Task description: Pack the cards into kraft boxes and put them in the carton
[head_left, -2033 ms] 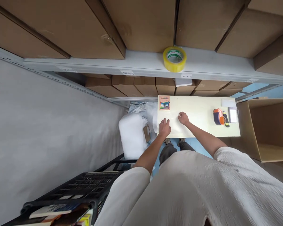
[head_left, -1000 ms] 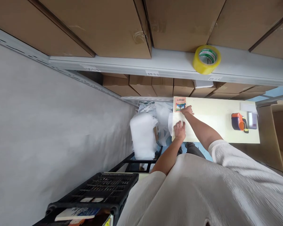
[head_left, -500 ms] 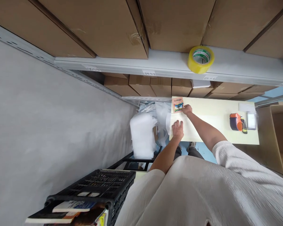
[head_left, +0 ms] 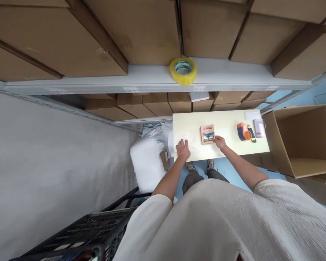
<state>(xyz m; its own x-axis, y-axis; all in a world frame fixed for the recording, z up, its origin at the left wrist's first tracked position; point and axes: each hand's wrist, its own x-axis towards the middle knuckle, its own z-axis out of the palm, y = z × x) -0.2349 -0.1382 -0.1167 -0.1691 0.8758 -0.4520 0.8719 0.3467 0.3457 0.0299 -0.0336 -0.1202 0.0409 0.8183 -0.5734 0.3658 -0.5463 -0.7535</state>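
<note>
A small pink book with a tree picture on its cover lies over the pale tabletop. My right hand pinches the book at its lower right edge. Near the left end of the table, my left hand rests with its fingers apart, a ring on one of them. Thin white wrapping material hangs over the table's left edge beside that hand. Whether a sheet of it also lies under the left fingers, I cannot tell.
An orange tape dispenser stands toward the table's right end. An open cardboard box is beyond it. White foam sheets are piled at left. A yellow tape roll sits on the shelf. A black crate stands lower left.
My right hand has brought the book rightward and nearer to me, away from the table's far left corner. My left hand stays near the left end. The camera view has swung right.
</note>
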